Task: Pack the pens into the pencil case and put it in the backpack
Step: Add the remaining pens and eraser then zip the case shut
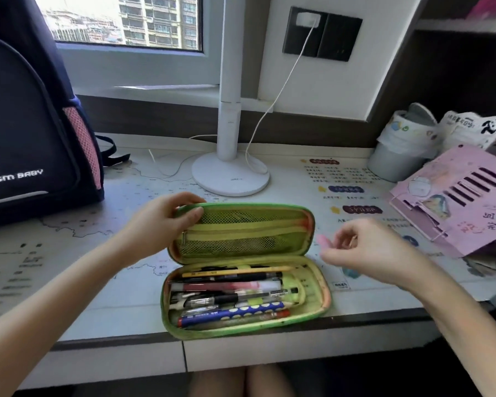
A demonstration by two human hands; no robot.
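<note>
A green pencil case [318, 299] lies open on the desk in front of me, its mesh-pocket lid [241, 233] tipped back. Several pens [229, 296] lie side by side in its lower half. My left hand [161, 224] grips the lid's top left corner, thumb over the rim. My right hand [367, 250] hovers just right of the case with loosely curled fingers; a small pink blur sits at its fingertips, and I cannot tell whether it holds anything. A dark navy backpack [32, 133] with pink mesh side pockets stands upright at the far left.
A white desk lamp [229, 173] stands behind the case, its cable running to a wall socket [321, 32]. At the right lie a pink cardboard piece [464, 196], a grey bin [395, 164] and white bags. The desk edge [241, 330] runs just below the case.
</note>
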